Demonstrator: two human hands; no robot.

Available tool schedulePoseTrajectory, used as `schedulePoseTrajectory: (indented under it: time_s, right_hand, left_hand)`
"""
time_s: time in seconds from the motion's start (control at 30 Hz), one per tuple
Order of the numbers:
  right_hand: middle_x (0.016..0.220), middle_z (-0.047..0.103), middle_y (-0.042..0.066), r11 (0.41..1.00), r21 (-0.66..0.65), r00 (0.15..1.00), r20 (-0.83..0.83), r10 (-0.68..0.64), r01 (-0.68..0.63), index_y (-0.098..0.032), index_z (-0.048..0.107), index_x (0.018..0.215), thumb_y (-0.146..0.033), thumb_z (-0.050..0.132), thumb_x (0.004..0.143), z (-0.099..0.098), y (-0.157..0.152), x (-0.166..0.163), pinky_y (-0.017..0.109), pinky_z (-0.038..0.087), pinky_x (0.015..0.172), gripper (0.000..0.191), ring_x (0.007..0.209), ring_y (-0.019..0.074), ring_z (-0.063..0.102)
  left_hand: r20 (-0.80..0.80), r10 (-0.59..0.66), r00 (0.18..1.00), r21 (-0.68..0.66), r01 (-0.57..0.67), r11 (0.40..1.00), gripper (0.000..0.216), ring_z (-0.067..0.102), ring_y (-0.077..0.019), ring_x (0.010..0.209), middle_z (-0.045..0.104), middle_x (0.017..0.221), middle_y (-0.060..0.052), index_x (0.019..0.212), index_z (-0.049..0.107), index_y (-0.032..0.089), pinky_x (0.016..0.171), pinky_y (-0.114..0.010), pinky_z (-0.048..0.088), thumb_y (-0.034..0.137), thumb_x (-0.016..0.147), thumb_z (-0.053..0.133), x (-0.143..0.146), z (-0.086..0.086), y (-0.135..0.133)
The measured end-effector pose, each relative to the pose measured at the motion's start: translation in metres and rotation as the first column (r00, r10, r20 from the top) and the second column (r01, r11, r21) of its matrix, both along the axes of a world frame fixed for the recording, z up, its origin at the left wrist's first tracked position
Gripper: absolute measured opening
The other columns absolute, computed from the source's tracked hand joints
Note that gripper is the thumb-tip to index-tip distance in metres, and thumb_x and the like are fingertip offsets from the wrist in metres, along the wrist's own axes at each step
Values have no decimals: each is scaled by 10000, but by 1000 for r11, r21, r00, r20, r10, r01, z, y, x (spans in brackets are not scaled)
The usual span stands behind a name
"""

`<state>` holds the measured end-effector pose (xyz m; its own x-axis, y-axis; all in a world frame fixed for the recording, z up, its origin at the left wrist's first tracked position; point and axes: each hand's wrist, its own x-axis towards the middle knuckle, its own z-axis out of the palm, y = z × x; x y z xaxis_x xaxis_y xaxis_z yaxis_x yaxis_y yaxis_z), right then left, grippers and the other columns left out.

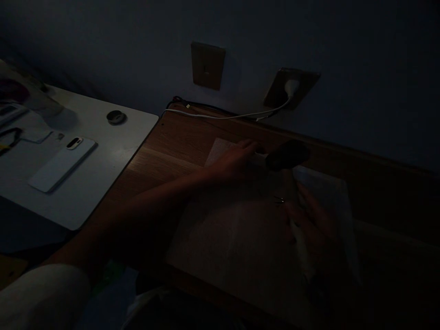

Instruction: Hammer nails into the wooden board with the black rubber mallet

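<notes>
The scene is very dark. My left hand (237,160) reaches across a white sheet (240,233) on a wooden desk (165,151), fingers closed on the pale end of a dark object (287,155) at the sheet's far edge. My right hand (314,220) lies on the sheet to the right, closed on a slim light pen-like thing (302,247). A small metal item (279,200) glints between the two hands.
A white table (113,151) to the left carries a white phone (62,163), a small round dark object (116,117) and other items. On the wall are a switch plate (207,65) and a socket with a white plug (291,87) and cable.
</notes>
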<state>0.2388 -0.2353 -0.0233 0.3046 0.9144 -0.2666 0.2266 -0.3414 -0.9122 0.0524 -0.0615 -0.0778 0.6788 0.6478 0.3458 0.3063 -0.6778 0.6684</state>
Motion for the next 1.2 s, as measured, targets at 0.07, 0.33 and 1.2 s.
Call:
schedulePoseTrajectory:
  time_s: [0.07,0.33,1.2]
  right_hand:
    - [659,596,-59,999,32,999,-24,-44,44,-256,599,1509,-547,744,900,1,2,2,275,395,421,690,445,128,475]
    - [620,583,-60,991,32,986,-116,-122,126,-281,675,1266,-523,770,823,3,10,8,275,314,385,513,413,127,431]
    - [649,581,-69,985,59,952,-271,-139,161,-279,647,1113,-484,783,835,-3,13,13,253,295,390,372,425,104,424]
  left_hand:
    - [-19,-10,1000,98,12,995,457,601,-319,1296,617,1393,-179,1273,635,176,1074,-468,530,250,844,777,-4,9,-2]
    - [-404,-217,889,390,382,838,262,525,-372,1437,594,1500,-184,1204,750,214,1206,-553,381,276,952,726,0,31,-20]
    - [-394,-134,909,286,259,922,175,691,-256,1018,776,1008,-100,967,763,178,936,-390,484,114,962,600,30,40,9]
